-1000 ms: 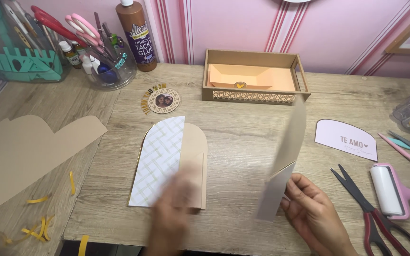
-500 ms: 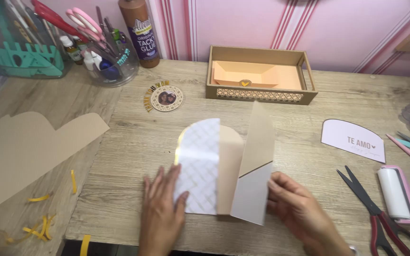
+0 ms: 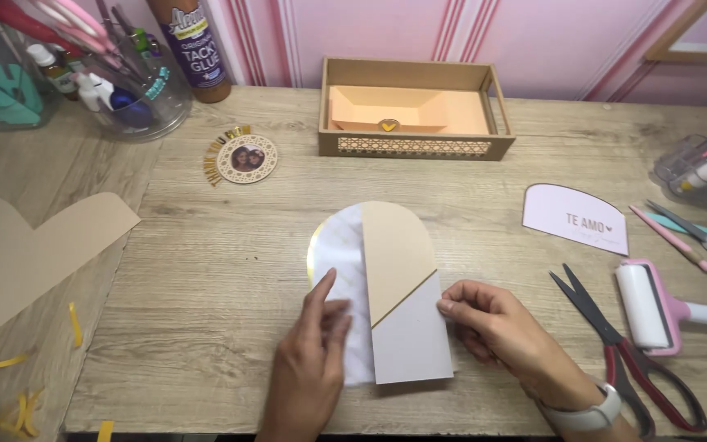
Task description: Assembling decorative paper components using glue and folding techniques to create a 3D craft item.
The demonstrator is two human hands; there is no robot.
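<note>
Your left hand (image 3: 314, 360) lay flat, fingers open, pressing the arched card (image 3: 386, 286) onto the wooden table (image 3: 206, 270), while your right hand (image 3: 497, 327) pinched the card's right edge. The card sat mid-table, the scissors (image 3: 623, 360) and roller (image 3: 652, 307) to its right, the cardboard tray (image 3: 415, 147) beyond.

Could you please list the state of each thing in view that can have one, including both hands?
Arched card: lying flat, right flap folded over.
Left hand: fingers pressing flat on the card's pale left panel.
Right hand: fingertips at the card's right edge.
Scissors: open, lying on the table.
Cardboard box: open, holding a peach insert.
Glue bottle: upright; cap out of view.
Roller: lying flat.
</note>
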